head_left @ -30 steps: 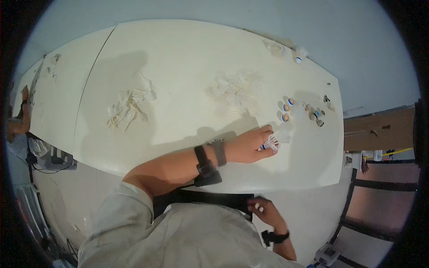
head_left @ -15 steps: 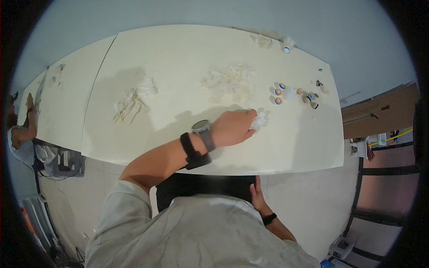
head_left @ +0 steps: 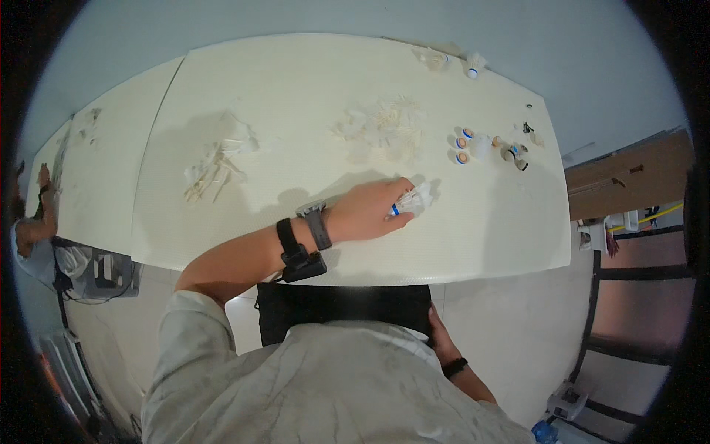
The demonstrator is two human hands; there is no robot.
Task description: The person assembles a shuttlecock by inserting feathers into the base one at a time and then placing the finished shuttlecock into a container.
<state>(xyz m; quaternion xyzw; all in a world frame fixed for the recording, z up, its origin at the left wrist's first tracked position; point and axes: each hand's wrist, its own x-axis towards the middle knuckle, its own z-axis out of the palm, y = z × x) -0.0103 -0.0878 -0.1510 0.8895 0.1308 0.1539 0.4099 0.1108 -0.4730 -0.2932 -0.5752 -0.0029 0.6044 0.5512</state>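
Over the near right half of the table, my left hand (head_left: 377, 209) is closed around a feathered shuttlecock (head_left: 416, 200). Its blue band shows between thumb and fingers, and its white feathers point away to the right; part of the base is hidden by the hand. My right hand (head_left: 441, 335) lies flat along my thigh below the table edge, fingers stretched out and partly out of sight, holding nothing that shows. Loose white feathers lie in one heap (head_left: 384, 127) beyond my left hand and another heap (head_left: 214, 172) farther left.
Several round shuttlecock bases (head_left: 462, 157) with blue rims stand right of the far heap, near a white round piece (head_left: 481, 146) and small dark bits (head_left: 527, 128). An upright shuttlecock (head_left: 474, 71) is at the back edge. Another person's arm (head_left: 46, 207) rests at far left.
My left hand has shifted slightly left with the shuttlecock, whose blue band now shows. My right hand has moved slightly down and right along the thigh.
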